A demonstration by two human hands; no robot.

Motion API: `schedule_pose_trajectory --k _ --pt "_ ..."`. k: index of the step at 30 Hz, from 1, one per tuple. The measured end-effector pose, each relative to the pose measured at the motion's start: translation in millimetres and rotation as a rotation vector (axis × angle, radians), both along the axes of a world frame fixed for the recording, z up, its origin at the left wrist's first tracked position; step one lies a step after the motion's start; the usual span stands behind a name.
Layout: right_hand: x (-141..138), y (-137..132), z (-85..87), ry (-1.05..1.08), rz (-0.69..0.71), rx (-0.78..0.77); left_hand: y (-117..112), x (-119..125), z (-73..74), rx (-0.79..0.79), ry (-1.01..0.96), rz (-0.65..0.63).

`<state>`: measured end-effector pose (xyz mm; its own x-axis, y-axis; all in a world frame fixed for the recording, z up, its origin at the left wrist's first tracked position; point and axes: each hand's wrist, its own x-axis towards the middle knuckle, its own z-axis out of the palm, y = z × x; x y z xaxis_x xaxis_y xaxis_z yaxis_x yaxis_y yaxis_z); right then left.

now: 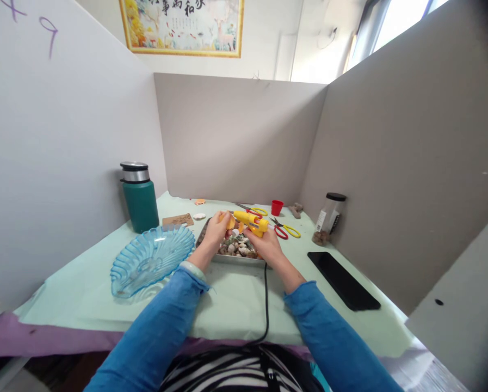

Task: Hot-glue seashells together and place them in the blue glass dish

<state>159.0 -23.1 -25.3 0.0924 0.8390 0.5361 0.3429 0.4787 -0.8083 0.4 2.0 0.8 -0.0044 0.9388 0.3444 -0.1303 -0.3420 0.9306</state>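
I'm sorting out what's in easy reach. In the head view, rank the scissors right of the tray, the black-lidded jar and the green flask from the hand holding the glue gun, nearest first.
1. Scissors: just right of the right hand holding the glue gun.
2. Black-lidded jar: farther right, by the partition.
3. Green flask: far left, beyond the blue dish.

Soft daylight, bowed edges

Bright, even daylight comes from the window (394,22) at upper right, blown out to white; the right partition (411,163) sits in grey shade, the left partition (43,163) paler; shadows on the table (227,299) are faint; straight lines bow toward the corners and the right edge darkens; at the centre the glue gun (252,222) in the right hand (268,246) and the shell (230,221) in the left hand (215,233) are sharp but small.
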Motion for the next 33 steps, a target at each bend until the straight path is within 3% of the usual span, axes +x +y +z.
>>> schedule_pose_trajectory --k 21,33 --pt "-0.1 0.0 0.5 0.008 0.021 -0.02 -6.4 3.1 -0.4 0.0 0.029 -0.053" --pt "-0.5 -4.0 3.5 -0.005 0.004 -0.031 -5.2 2.0 1.2 0.007 -0.048 -0.076"
